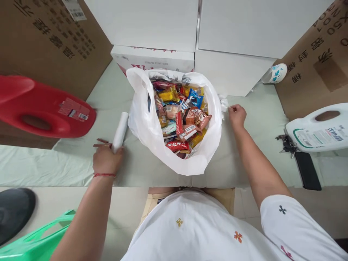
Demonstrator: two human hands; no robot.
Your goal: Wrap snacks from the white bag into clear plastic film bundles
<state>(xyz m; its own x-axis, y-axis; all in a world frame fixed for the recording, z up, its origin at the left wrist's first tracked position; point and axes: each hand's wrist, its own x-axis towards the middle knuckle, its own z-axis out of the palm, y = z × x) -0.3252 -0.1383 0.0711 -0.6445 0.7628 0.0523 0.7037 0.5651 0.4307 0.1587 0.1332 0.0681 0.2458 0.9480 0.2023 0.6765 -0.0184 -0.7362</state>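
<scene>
The open white bag [175, 159] stands between the hands on the green cloth [141, 175], full of wrapped snacks [182, 116] — the lower ones buried. The left hand [107, 159] is closed on brown strips [102, 143]; it hides the near end of the white roll [121, 128]. The right hand's [237, 116] curled fingertips meet crumpled plastic [224, 103] — whether they pinch it, I cannot tell. The frame cuts off the red jug [51, 98].

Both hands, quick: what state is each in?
Left hand: closed on the near end of the white roll.
Right hand: closed, beside the crumpled plastic; gripping it or not, can't tell.
</scene>
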